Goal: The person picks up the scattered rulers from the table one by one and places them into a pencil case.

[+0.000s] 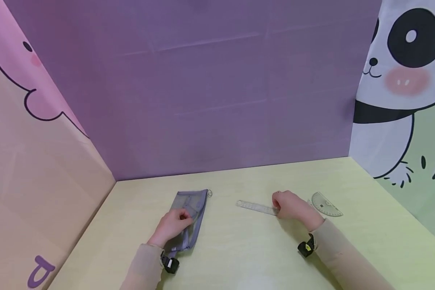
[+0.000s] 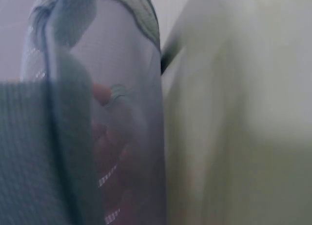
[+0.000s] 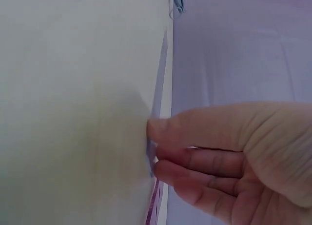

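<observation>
A see-through zip pouch (image 1: 196,230) with grey-purple edging lies on the table to the left, a small ring at its far corner. My left hand (image 1: 172,225) is over its near-left half, thumb and bent fingers pinching its upper layer. Through the pouch's clear panel (image 2: 129,64) the fingers show dimly in the left wrist view. Between thumb and fingertips, my right hand (image 1: 291,205) pinches the right end of a clear ruler (image 1: 255,207). In the right wrist view the ruler (image 3: 160,83) appears edge-on, as a thin strip running up from the fingertips.
Right of my right hand lies a clear protractor (image 1: 325,204). A small corner of another clear piece (image 1: 309,202) shows beside the wrist, mostly hidden. The pale table (image 1: 232,249) meets a purple back wall (image 1: 217,100) and printed side panels.
</observation>
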The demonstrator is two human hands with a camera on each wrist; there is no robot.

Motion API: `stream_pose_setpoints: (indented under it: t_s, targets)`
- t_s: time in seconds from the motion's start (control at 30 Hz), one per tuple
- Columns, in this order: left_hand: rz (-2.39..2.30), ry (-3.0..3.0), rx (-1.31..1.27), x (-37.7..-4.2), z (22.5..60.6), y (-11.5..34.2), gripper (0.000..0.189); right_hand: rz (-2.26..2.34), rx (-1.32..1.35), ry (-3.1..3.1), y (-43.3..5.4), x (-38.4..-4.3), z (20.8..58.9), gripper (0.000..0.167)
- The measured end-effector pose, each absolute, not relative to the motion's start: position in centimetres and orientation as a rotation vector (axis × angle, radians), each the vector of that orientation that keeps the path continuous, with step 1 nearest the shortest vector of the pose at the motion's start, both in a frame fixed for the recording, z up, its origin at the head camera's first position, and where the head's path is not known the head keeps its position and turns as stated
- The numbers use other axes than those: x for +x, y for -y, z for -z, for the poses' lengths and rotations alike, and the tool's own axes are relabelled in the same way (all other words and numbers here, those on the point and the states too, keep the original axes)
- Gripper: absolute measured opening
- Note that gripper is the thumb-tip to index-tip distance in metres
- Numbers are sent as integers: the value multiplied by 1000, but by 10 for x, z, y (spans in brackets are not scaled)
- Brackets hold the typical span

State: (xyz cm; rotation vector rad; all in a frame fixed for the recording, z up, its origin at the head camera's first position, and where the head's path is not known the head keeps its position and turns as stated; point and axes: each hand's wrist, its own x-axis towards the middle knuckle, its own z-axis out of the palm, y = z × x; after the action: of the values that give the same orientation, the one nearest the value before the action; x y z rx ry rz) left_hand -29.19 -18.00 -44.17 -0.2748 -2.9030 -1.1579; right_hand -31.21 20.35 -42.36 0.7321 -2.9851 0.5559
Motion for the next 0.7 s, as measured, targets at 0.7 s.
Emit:
stream_pose_setpoints:
  t_s: [0.7]
  targets:
    - [1172,2901,-286,-292,440,178,8,-801,730,3034,-208,-324,437,31]
